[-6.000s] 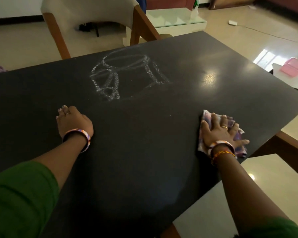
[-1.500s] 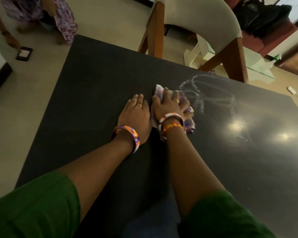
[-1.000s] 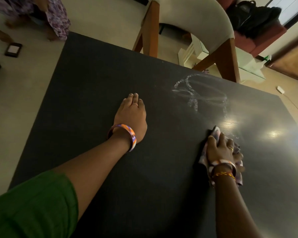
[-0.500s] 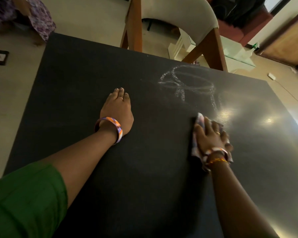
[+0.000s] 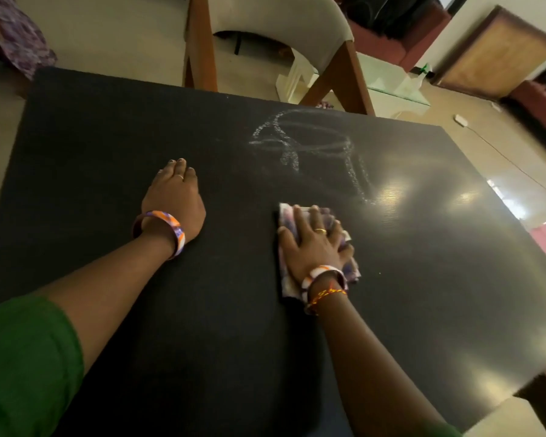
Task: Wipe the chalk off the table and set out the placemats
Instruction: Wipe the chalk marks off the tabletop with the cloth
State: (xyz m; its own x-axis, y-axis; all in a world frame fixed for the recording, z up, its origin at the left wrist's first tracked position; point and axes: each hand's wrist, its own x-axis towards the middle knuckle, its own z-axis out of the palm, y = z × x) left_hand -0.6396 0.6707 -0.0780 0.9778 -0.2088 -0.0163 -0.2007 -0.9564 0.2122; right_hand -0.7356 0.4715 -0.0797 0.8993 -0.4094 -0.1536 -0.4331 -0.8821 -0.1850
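On the dark tabletop (image 5: 114, 146), chalk drawing (image 5: 309, 146) lies just beyond the right hand (image 5: 312, 244), whose flat, straight-fingered grip presses the cloth (image 5: 286, 216).

A single wide-angle view looks from the person's head, forward and steeply down over the dark table (image 5: 177, 335), close enough that both forearms enter from the bottom edge. The left hand (image 5: 174, 201) sits near the frame's centre and the right hand (image 5: 312, 247) just right of it, while the table's far edge, a chair (image 5: 281, 23) and floor (image 5: 114, 29) fill the top.
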